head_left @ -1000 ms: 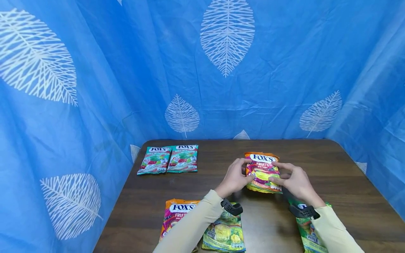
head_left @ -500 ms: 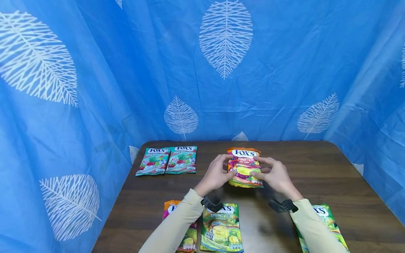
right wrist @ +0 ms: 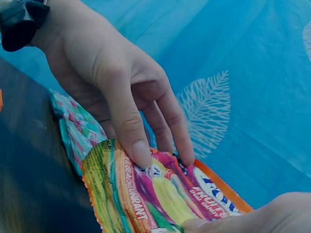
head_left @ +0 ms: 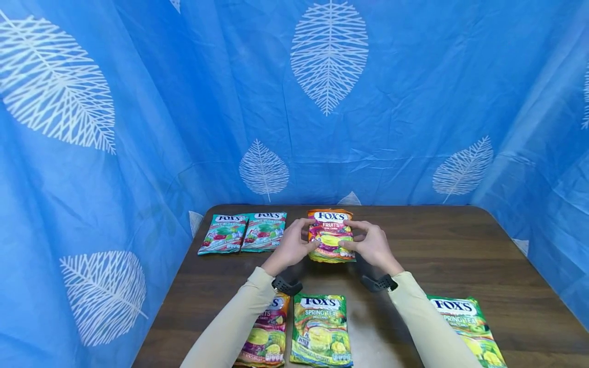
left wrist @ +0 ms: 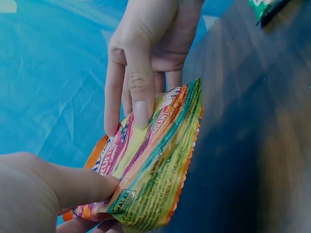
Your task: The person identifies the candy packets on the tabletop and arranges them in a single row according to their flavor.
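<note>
Both hands grip a Fox's Fruits candy bag (head_left: 331, 232), orange, pink and yellow, held up over the far part of the table in the head view. My left hand (head_left: 292, 246) pinches its left edge, thumb on the front and other fingers curled behind. On the opposite edge my right hand (head_left: 371, 246) does the same. The left wrist view shows the candy bag (left wrist: 155, 160) tilted, its bottom seam toward the camera. Just left of the left hand lie two teal Mint Blossom candy bags (head_left: 223, 234), side by side.
Nearer on the brown table (head_left: 437, 245) lie another Fruits bag (head_left: 264, 337), partly under the left sleeve, and a green Spring Tea bag (head_left: 320, 329). A second Spring Tea bag (head_left: 469, 322) lies at the right, partly behind the right sleeve. A blue leaf-print curtain (head_left: 400, 128) encloses the table.
Both hands have carried the Fruits candy bag leftward and slightly farther back, close to the teal bags. The sleeves have shifted, uncovering more of the Spring Tea bags.
</note>
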Action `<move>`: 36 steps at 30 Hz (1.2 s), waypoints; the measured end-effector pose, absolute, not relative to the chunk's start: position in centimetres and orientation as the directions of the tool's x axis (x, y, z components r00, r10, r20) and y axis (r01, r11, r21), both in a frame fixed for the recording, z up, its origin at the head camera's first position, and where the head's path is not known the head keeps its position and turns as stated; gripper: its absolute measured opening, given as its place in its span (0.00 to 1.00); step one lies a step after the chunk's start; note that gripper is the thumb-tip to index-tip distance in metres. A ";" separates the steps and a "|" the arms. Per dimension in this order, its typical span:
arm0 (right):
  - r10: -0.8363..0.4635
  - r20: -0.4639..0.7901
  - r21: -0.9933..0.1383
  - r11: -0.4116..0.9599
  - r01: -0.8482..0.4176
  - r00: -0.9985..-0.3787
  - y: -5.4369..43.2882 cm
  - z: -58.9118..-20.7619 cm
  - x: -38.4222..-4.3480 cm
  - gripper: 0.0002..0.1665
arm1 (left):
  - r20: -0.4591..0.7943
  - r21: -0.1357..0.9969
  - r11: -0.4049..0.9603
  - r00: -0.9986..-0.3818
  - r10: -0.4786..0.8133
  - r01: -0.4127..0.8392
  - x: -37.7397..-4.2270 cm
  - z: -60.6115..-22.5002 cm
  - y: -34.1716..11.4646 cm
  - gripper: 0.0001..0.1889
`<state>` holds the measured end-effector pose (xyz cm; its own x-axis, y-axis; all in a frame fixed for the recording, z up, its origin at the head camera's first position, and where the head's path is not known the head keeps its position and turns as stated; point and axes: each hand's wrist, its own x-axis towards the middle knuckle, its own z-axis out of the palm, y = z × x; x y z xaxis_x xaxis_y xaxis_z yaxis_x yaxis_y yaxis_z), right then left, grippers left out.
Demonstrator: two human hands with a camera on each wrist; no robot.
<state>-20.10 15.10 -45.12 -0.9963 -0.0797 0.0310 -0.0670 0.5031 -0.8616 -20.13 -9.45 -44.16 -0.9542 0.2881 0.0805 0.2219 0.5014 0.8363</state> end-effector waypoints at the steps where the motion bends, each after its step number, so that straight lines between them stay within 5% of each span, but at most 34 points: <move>1: -0.077 0.033 -0.864 0.499 -0.067 -0.996 14.8 -45.2 -20.4 0.37 | 0.081 0.836 0.503 -0.955 0.285 0.220 -20.4 -44.2 -9.7 0.32; 36: -0.056 0.015 -0.856 0.516 -0.041 -0.998 7.9 -49.6 -25.9 0.35 | -0.047 0.759 0.647 -0.987 0.156 0.066 -25.4 -47.6 -13.6 0.30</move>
